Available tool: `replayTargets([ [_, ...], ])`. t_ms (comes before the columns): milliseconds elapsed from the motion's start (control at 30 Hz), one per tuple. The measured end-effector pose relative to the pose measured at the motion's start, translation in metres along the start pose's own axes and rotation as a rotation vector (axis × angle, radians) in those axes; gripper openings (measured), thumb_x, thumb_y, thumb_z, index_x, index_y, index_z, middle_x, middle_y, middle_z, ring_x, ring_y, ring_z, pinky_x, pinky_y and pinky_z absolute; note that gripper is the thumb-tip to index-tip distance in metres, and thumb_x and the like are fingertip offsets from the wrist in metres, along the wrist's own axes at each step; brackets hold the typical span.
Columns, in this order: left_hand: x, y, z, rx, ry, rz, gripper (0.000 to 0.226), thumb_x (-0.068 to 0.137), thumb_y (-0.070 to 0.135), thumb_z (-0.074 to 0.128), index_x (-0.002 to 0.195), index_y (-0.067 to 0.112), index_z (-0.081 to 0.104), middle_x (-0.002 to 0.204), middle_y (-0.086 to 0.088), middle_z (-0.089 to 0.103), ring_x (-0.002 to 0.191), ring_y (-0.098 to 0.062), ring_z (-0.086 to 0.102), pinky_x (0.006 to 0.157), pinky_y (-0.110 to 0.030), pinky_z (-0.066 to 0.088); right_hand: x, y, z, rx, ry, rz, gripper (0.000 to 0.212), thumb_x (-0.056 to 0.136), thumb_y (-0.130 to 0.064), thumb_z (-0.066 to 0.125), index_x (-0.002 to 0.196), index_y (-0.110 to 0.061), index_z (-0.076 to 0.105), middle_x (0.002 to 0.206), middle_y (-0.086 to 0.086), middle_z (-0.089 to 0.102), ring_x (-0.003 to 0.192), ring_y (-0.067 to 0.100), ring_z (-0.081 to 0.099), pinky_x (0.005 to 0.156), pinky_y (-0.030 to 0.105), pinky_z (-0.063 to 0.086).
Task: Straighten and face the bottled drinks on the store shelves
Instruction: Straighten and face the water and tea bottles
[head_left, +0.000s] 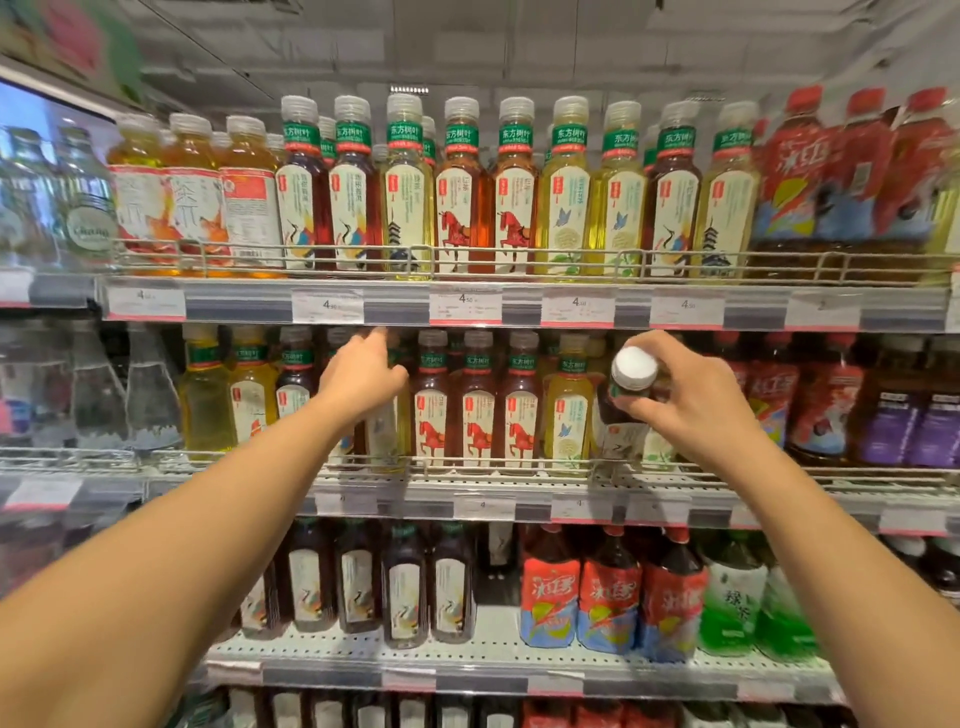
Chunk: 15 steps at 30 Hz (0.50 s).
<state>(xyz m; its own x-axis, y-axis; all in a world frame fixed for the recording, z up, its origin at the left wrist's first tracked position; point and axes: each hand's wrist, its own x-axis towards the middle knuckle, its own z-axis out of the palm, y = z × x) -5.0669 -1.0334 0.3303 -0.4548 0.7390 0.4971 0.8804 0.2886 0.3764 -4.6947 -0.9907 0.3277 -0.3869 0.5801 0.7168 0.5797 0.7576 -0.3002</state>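
A person's right hand (691, 400) grips a tilted tea bottle (626, 405) by the neck above the middle shelf (519, 480). The left hand (363, 371), fingers loosely extended, reaches among bottles further left. Next, seemingly: stand it upright, label forward.

Price tags (465, 305) sit in the strip along the top shelf edge, each white with a red lower border; digits mostly blurred, a "4" legible on several. Wire guard rail (535, 258) runs along the front of that shelf, a second rail (509, 464) on the one below. White ceiling panels (467, 47) overhead, blurred green-pink sign (72, 41) upper left.
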Motion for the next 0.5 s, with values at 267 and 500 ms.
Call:
replayTargets([
  [267,0.021,0.009,0.001,-0.137,-0.040,-0.041,0.023,0.093,0.029,0.064,0.102,0.010,0.056,0.097,-0.013,0.066,0.084,-0.030,0.064,0.070,-0.038,0.054,0.000,-0.023,-0.011,0.158,-0.060,0.005,0.044,0.079,-0.035,0.086,0.113,-0.036,0.058,0.105,-0.017,0.068,0.099,0.010,0.065,0.086,0.041,0.056],
  [500,0.019,-0.004,0.000,-0.401,0.052,-0.074,0.026,0.090,0.028,0.072,0.106,0.008,0.065,0.098,-0.009,0.068,0.087,-0.025,0.064,0.073,-0.036,0.052,0.010,-0.033,0.014,0.323,-0.109,0.039,0.042,0.075,-0.033,0.089,0.109,-0.034,0.064,0.104,-0.012,0.072,0.098,0.010,0.069,0.091,0.048,0.056],
])
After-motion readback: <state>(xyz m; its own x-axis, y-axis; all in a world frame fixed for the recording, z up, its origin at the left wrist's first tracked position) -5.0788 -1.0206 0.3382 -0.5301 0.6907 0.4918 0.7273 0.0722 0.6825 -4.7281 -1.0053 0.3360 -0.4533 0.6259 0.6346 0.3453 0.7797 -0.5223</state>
